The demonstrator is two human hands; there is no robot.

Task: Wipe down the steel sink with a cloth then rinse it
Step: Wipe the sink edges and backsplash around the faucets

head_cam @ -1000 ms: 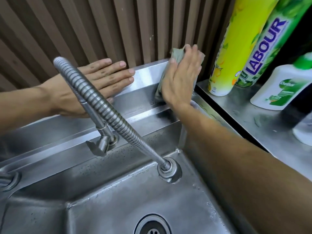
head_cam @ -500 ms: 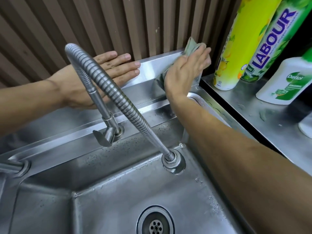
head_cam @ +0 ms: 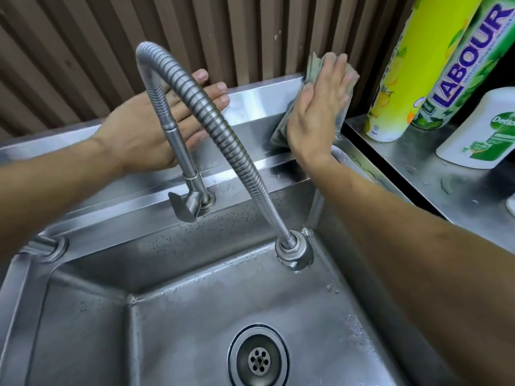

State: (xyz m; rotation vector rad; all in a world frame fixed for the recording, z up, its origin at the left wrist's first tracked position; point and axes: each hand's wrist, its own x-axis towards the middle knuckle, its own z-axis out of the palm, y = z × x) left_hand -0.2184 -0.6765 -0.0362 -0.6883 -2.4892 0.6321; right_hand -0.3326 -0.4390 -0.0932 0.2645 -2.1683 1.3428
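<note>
I am looking down at the steel sink (head_cam: 195, 316), which is filling the lower half of the frame, its drain (head_cam: 258, 358) sitting at the bottom centre and water droplets speckling the back wall of the basin. My right hand (head_cam: 317, 112) is lying flat, fingers straight and together, pressing the grey-green cloth (head_cam: 281, 129) against the upright back ledge (head_cam: 250, 104) of the sink at the upper right of centre. The cloth is showing above my fingertips and below my wrist along its left edge, and it is sitting right in the rear corner where the ledge is meeting the side. My left hand (head_cam: 156, 126) is resting open on the same ledge at centre left, palm down, fingers stretched out towards the right and holding nothing. The two hands are staying apart, with a bare strip of steel between them. The flexible ribbed tap (head_cam: 223, 140) is arching in front of my left hand and dropping to its spray head (head_cam: 295, 253) over the basin, with its lever (head_cam: 182, 207) standing at the base. At the upper right, on a steel counter (head_cam: 446, 190), a yellow spray can (head_cam: 418, 68), a green LABOUR can (head_cam: 468, 65) and a white Dettol bottle (head_cam: 485, 132) are standing side by side.
</note>
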